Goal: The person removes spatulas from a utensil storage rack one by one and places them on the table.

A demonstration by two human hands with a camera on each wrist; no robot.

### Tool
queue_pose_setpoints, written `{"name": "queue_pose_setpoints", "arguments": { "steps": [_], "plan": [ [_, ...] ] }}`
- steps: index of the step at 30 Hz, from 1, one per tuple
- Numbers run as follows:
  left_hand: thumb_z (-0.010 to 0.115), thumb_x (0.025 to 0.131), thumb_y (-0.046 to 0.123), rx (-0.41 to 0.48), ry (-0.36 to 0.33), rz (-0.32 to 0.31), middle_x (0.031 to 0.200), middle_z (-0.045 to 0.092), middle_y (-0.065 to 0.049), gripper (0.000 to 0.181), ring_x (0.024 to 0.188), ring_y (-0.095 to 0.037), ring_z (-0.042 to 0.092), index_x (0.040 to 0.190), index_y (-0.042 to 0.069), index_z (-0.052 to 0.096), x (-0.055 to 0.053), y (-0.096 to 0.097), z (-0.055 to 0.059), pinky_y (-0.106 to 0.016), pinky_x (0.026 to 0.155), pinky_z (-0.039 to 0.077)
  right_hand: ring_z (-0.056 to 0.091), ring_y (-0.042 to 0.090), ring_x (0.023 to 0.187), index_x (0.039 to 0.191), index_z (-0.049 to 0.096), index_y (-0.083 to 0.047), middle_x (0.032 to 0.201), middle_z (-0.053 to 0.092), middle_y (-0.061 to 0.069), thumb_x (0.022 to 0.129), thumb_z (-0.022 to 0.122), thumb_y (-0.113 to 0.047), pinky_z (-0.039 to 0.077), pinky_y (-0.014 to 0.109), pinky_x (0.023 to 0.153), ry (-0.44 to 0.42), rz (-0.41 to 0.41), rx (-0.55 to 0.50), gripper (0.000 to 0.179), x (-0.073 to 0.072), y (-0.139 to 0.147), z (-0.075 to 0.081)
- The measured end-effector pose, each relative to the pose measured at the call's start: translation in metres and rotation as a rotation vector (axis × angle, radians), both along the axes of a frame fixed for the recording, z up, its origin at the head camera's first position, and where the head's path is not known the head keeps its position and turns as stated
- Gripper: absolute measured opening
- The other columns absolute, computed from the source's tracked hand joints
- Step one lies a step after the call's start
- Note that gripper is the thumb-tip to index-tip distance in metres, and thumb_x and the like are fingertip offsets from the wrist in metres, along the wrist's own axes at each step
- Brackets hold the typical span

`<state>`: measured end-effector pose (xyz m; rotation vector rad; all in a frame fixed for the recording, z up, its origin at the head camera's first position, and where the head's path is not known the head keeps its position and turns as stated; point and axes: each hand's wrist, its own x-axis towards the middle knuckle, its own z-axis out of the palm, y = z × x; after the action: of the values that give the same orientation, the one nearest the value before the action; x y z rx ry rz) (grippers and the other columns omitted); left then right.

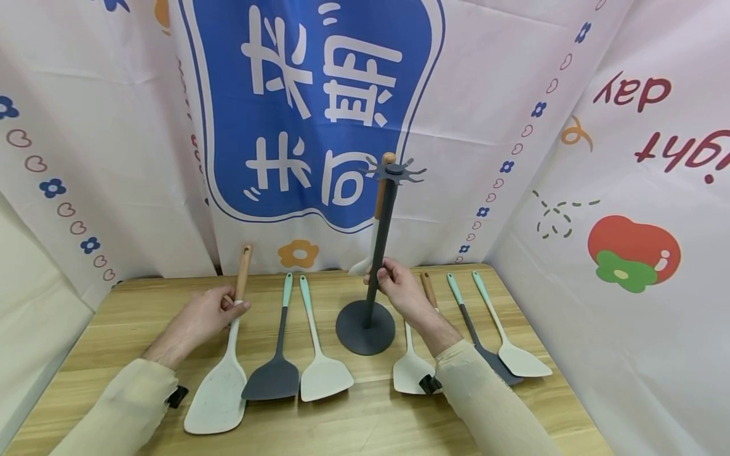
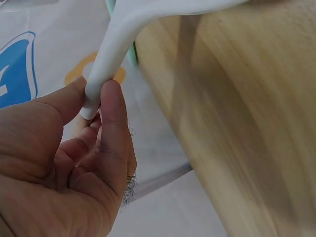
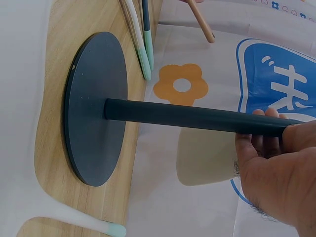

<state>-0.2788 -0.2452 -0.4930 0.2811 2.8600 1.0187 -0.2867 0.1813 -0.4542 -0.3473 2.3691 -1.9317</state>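
On the left, my left hand (image 1: 208,320) pinches a turner (image 1: 219,392) with a white blade and wooden handle, where white neck meets wood. In the left wrist view, thumb and fingers close round the white neck (image 2: 106,61). My right hand (image 1: 407,294) grips the dark pole of a utensil stand (image 1: 383,240) midway up. The stand's round base (image 1: 365,335) sits on the table, and a ring of hooks (image 1: 395,170) tops the pole. Behind the pole hangs another wooden-handled turner (image 1: 379,199); its pale blade (image 3: 205,158) shows in the right wrist view.
Left of the stand lie a dark turner (image 1: 274,379) and a white turner (image 1: 325,378), both mint-handled. Beyond my right forearm are a white turner (image 1: 409,370), a wooden handle (image 1: 428,288), a dark turner (image 1: 473,329) and a white turner (image 1: 521,359). A printed curtain (image 1: 479,76) backs the table.
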Motion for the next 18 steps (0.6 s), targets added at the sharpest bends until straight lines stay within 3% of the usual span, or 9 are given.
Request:
{"name": "queue_pose_setpoints", "arguments": {
  "steps": [8, 18],
  "plan": [
    [0.074, 0.118, 0.024, 0.017, -0.045, 0.001, 0.087, 0.077, -0.009, 0.028, 0.071, -0.019, 0.074, 0.119, -0.005, 0.073, -0.005, -0.004, -0.008, -0.026, 0.053, 0.056, 0.075, 0.019, 0.122, 0.132, 0.071, 0.005, 0.124, 0.079, 0.020, 0.125, 0.051, -0.019, 0.061, 0.055, 0.130, -0.002, 0.000, 0.000, 0.031, 0.000, 0.000, -0.001],
    [0.075, 0.116, 0.016, 0.048, -0.111, -0.009, 0.092, 0.081, -0.013, 0.026, 0.075, -0.017, 0.076, 0.121, -0.009, 0.074, -0.011, -0.008, -0.016, -0.028, 0.061, 0.066, 0.075, 0.020, 0.122, 0.132, 0.071, 0.003, 0.124, 0.079, 0.020, 0.125, 0.052, -0.021, 0.061, 0.054, 0.130, -0.007, -0.007, 0.002, 0.032, 0.000, 0.000, 0.000]
  ]
}}
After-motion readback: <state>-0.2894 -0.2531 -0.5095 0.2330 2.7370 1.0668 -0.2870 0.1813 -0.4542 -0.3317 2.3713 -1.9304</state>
